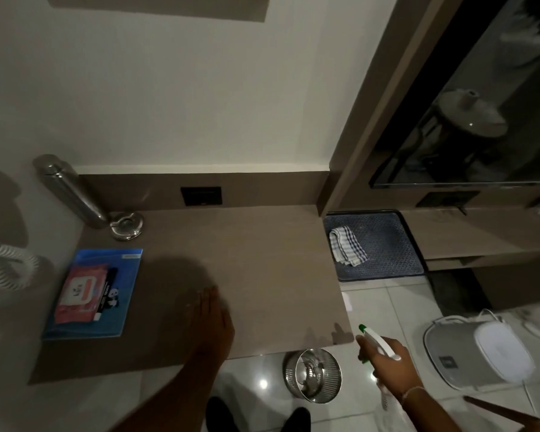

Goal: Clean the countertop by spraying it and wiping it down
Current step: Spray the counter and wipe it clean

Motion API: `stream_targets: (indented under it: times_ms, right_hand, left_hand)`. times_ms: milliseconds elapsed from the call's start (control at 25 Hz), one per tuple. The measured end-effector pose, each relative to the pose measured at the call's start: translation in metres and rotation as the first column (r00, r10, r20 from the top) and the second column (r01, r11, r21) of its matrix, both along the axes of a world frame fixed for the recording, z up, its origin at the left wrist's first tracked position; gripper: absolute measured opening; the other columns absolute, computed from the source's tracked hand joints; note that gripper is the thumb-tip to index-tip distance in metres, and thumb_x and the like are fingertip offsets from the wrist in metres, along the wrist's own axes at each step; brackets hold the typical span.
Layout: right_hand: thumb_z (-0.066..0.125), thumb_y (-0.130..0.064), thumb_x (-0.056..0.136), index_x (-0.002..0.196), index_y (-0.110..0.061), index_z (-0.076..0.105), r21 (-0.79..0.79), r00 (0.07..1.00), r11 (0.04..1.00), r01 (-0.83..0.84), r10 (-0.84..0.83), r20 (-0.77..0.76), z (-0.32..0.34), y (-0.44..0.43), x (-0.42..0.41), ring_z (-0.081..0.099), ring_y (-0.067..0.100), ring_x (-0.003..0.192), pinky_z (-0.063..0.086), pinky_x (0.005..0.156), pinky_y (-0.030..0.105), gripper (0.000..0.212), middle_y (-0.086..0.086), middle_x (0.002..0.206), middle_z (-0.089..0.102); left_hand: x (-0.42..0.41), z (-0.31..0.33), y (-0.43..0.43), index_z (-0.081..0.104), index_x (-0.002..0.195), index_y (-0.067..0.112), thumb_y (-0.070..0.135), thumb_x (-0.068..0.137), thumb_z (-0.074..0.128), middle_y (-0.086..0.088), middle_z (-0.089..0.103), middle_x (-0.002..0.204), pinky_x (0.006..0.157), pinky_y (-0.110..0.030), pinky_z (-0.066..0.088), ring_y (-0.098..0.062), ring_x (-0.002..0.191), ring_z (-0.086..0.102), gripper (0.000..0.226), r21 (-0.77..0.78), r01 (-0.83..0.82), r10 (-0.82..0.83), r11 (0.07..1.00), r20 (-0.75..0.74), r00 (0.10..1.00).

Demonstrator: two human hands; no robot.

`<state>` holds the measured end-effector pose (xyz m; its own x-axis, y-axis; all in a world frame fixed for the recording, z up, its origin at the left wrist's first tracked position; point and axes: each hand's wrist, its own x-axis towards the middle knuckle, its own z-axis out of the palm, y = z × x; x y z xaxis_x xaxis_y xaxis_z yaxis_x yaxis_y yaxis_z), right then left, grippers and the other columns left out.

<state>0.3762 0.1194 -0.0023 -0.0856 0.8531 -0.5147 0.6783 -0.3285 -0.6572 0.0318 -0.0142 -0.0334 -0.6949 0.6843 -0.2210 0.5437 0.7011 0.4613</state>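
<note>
Nearest to me are the person's dark shoes (256, 416) on the pale tiled floor (387, 307), below two bare forearms. The right hand (387, 360) has its grip clenched around a white spray bottle (379, 341), whose green nozzle points toward the front right corner of the brown table (262, 260); the bottle is held just off that corner, over the floor. The left hand (212, 313) lies flat on the table near its front edge, fingers stretched out, its grip released and holding nothing. On the table's left side a blue folder (125, 291) carries a pink wipes pack (78, 294). At the back left corner stand a steel flask (69, 188) and a metal ashtray (127, 224). A checked cloth (346, 246) rests on a dark mat (384, 241) just beside the table's right edge. A steel bin (312, 375) stands on the floor below the front edge.
</note>
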Motion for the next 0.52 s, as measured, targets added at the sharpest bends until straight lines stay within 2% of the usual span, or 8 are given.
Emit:
stream_targets:
  times_ms: [80,240,360,520]
  right_hand:
    - [0.076,-0.042,0.091,0.062,-0.011,0.071,0.032,0.998,0.999,0.032,-0.030,-0.064,0.005,0.002,-0.004,0.056,0.015,0.043,0.048,0.045,0.029,0.043,0.013,0.058,0.070]
    - [0.076,-0.039,0.091,0.064,-0.004,0.066,0.070,0.997,0.997,0.026,-0.021,-0.071,0.015,0.006,-0.030,0.052,0.014,0.042,0.044,0.044,0.026,0.045,0.012,0.053,0.065]
    - [0.073,-0.033,0.095,0.063,-0.011,0.072,0.096,0.993,0.995,-0.013,0.024,-0.115,0.027,0.007,-0.046,0.055,0.011,0.044,0.047,0.045,0.027,0.039,0.014,0.061,0.069]
    - [0.076,-0.033,0.091,0.066,-0.019,0.078,0.092,0.981,0.989,-0.116,0.129,-0.146,0.038,-0.002,-0.080,0.058,0.009,0.044,0.047,0.045,0.023,0.029,0.007,0.062,0.074]
  left_hand:
    - [0.002,0.001,0.004,0.042,0.150,0.001,0.030,0.096,0.034,-0.023,0.045,0.154,0.121,-0.056,0.029,-0.039,0.146,0.039,0.062,-0.017,0.040,-0.040,0.999,-0.007,0.999]
    - [-0.002,0.007,0.007,0.042,0.151,0.003,0.025,0.100,0.040,-0.019,0.043,0.156,0.120,-0.053,0.030,-0.036,0.146,0.040,0.056,-0.021,0.073,-0.073,0.997,0.007,0.997]
    - [-0.008,0.009,0.008,0.039,0.153,0.008,0.023,0.101,0.050,-0.014,0.039,0.160,0.123,-0.050,0.026,-0.032,0.150,0.032,0.056,-0.036,0.075,-0.074,0.997,0.027,0.997]
    - [-0.011,-0.001,0.004,0.039,0.154,0.010,0.025,0.101,0.051,-0.014,0.037,0.161,0.123,-0.050,0.026,-0.033,0.152,0.028,0.056,-0.023,0.102,-0.101,0.995,0.035,0.994]
